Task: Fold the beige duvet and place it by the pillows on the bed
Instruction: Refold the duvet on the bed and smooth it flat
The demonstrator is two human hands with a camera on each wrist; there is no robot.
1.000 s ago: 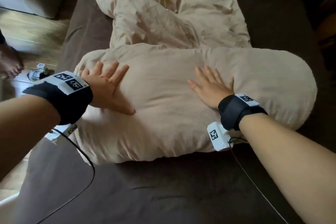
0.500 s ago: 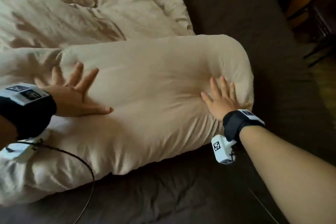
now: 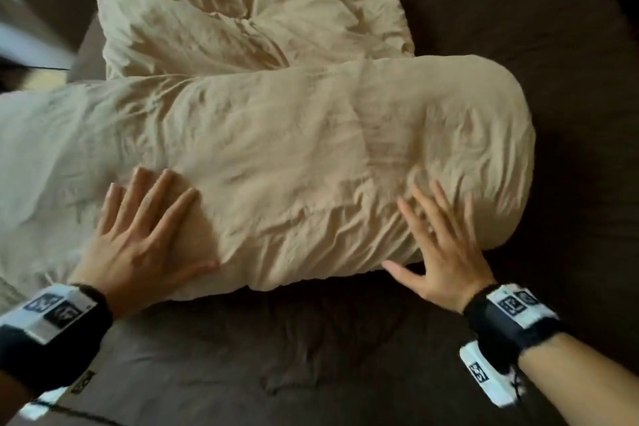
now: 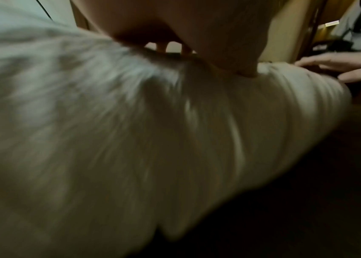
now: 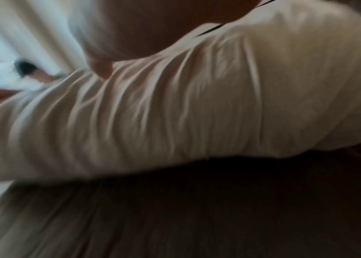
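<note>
Beige duvet [image 3: 311,156] lies partly folded across the mid of the brown bed [image 3: 311,356]: near part doubled into a thick roll, far part w/ loose crumpled layers. Left to do, prob.: more folds, then carry it to the pillows, not in view. Left hand [image 3: 138,245] & right hand [image 3: 439,252] lie flat, fingers spread, pressing the roll's near edge, gripping nothing.

Dim room, daylight from the left – both wrist views smeared by motion blur
</note>
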